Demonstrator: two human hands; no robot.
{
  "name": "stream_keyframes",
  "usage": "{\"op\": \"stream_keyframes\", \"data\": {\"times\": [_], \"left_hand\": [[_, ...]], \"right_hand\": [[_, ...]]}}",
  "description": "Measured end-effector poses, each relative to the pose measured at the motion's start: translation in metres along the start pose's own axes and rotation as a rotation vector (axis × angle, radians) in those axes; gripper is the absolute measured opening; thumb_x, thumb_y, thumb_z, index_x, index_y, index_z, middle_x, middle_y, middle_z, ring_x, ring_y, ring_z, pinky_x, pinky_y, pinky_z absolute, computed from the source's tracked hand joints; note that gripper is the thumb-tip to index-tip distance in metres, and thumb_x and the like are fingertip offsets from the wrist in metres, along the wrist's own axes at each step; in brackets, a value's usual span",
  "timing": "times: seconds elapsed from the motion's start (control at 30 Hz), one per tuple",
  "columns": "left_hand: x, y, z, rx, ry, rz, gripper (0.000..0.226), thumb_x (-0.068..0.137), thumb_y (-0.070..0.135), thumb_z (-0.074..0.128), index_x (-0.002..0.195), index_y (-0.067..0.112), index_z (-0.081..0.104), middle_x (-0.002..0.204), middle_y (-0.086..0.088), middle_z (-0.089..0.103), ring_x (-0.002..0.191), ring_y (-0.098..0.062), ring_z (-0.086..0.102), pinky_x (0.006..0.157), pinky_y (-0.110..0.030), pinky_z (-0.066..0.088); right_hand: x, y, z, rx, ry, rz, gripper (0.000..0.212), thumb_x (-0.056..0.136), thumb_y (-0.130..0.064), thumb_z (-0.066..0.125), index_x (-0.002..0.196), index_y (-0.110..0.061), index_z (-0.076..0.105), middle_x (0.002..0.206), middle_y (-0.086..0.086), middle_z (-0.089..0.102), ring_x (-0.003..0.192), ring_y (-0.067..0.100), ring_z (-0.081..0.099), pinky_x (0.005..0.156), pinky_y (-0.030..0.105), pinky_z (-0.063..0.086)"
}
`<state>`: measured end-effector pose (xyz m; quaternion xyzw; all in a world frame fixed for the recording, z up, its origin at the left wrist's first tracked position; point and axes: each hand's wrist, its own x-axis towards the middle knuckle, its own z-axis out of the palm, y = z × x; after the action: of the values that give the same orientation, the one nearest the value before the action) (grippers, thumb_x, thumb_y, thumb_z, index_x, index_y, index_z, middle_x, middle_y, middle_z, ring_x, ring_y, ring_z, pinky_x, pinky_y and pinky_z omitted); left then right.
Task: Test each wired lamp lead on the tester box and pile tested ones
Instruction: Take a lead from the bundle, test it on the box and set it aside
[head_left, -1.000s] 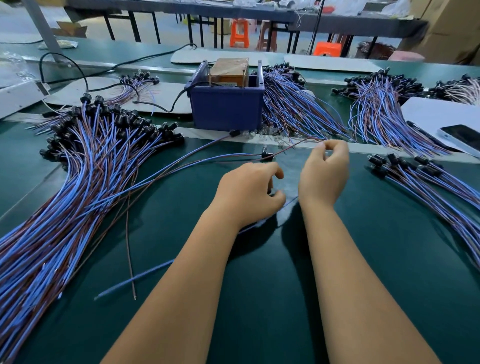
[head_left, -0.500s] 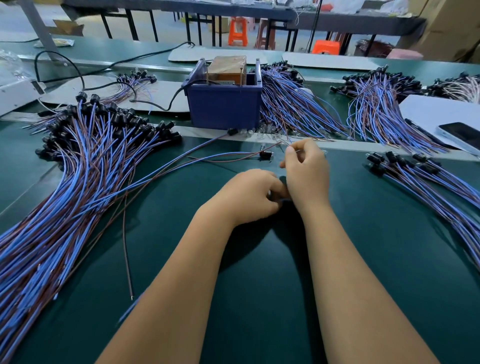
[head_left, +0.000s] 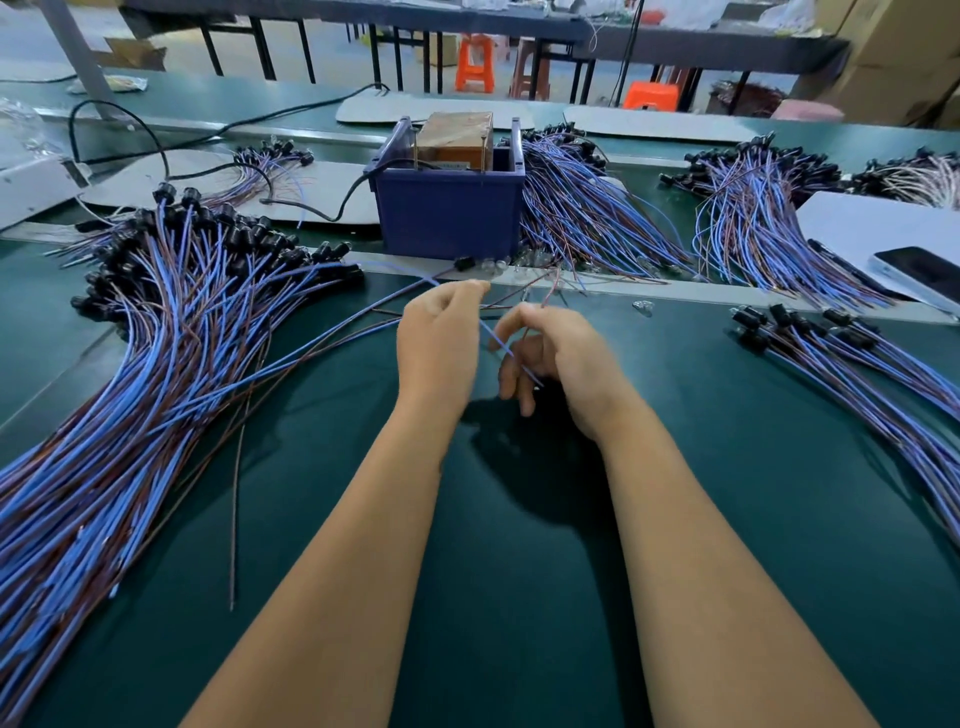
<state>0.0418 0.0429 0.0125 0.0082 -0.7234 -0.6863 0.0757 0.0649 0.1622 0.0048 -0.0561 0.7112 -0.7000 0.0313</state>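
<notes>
Green worktop (head_left: 519, 597) carried lead piles (head_left: 156, 364); orange stools (head_left: 475, 62) stood behind. Left hand (head_left: 439, 348) and right hand (head_left: 566, 358) each pinched a wire (head_left: 501, 343).

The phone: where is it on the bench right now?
In the head view the phone lies at the far right edge, on a white sheet, beyond the small pile of leads on the right.

Bare green mat (head_left: 519, 597) open centre, lead piles left (head_left: 130, 364) and right (head_left: 883, 384), tester box (head_left: 447, 213) seemingly blocking ahead
</notes>
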Motion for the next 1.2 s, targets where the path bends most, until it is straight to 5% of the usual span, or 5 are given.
{"op": "stream_keyframes", "data": {"times": [0.27,0.47,0.67,0.97,1.2], "left_hand": [[0.009,-0.001,-0.010,-0.725,-0.192,-0.414,0.015,0.102,0.010,0.048,0.111,0.005,0.059,0.097,-0.012,0.072,0.072,-0.027,0.074,0.056,-0.033,0.059],[0.005,-0.003,-0.006,-0.531,-0.356,-0.334,0.021,0.101,0.018,0.048,0.103,0.010,0.067,0.104,-0.010,0.075,0.089,-0.024,0.070,0.079,-0.038,0.056],[0.010,-0.008,0.000,-0.482,-0.193,-0.290,0.023,0.100,0.003,0.043,0.098,0.013,0.063,0.096,-0.006,0.059,0.093,-0.018,0.057,0.085,-0.032,0.055],[0.010,-0.004,0.001,-0.781,-0.229,-0.299,0.024,0.104,0.001,0.037,0.101,0.005,0.061,0.093,-0.011,0.069,0.081,-0.019,0.072,0.075,-0.030,0.061],[0.010,0.001,-0.011,-0.936,-0.359,-0.293,0.022,0.104,0.009,0.038,0.104,0.007,0.061,0.058,0.005,0.047,0.041,-0.001,0.039,0.039,-0.012,0.034]], "right_hand": [[-0.008,-0.006,-0.006,0.112,-0.481,0.118,0.045,0.094,-0.029,0.040,0.090,0.009,0.065,0.084,0.023,0.071,0.077,0.033,0.069,0.077,0.034,0.055],[0.000,-0.002,-0.003,0.353,-0.178,0.185,0.085,0.099,-0.060,0.015,0.075,0.002,0.068,0.081,0.025,0.067,0.061,0.031,0.062,0.071,0.039,0.055],[0.004,0.004,-0.006,0.304,0.254,0.048,0.034,0.106,-0.027,0.030,0.090,-0.007,0.053,0.059,0.011,0.065,0.035,0.017,0.048,0.046,0.026,0.047],[-0.005,-0.002,-0.002,-0.034,-0.172,0.056,0.027,0.078,-0.019,0.048,0.072,-0.005,0.070,0.063,0.016,0.065,0.040,0.024,0.049,0.047,0.026,0.045],[0.002,-0.001,-0.007,0.202,-0.034,0.143,0.067,0.102,-0.048,0.020,0.086,-0.004,0.068,0.075,0.014,0.067,0.060,0.024,0.062,0.064,0.034,0.055]]}}
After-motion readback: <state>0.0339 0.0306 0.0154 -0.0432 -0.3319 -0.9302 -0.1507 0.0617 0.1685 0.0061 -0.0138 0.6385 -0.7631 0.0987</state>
